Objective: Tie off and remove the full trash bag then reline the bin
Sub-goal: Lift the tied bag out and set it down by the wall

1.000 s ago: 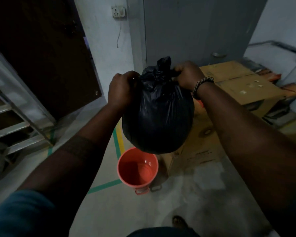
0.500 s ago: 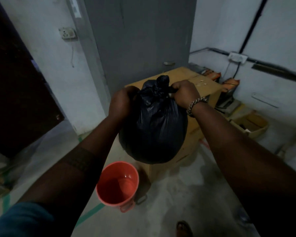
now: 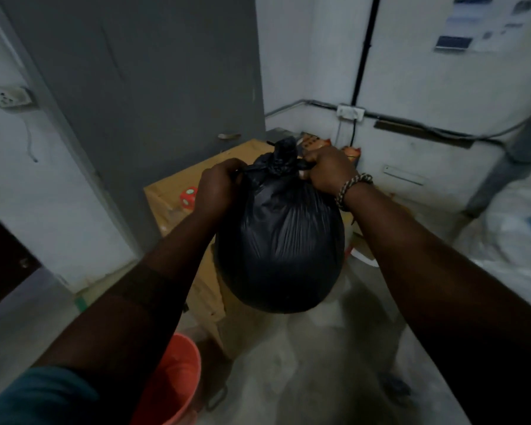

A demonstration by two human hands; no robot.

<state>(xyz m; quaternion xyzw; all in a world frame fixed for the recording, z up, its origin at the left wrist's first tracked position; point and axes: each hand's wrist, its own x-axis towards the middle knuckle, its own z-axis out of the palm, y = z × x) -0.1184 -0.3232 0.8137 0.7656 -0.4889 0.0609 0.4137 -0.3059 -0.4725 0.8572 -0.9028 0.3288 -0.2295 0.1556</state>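
Head view: a full black trash bag [image 3: 279, 250] hangs in the middle of the frame, held up off the floor by both hands. Its neck is gathered into a knot [image 3: 284, 161] at the top, with a short tuft of plastic standing above it. The left hand [image 3: 216, 187] sits just left of the knot, its fingers curled tight round a strand of the bag's neck. The right hand [image 3: 328, 170] sits just right of the knot and grips the other strand in a closed fist; a braided bracelet [image 3: 351, 187] circles that wrist. The round body of the bag bulges below and between the two hands, and both forearms reach in from the lower corners on either side of it. An orange bin [image 3: 178, 378] stands on the floor at the lower left, below the bag and apart from it, partly hidden by the left forearm. Behind the bag is a cardboard box [image 3: 172, 194], with a grey door [image 3: 141, 72] filling the upper left.
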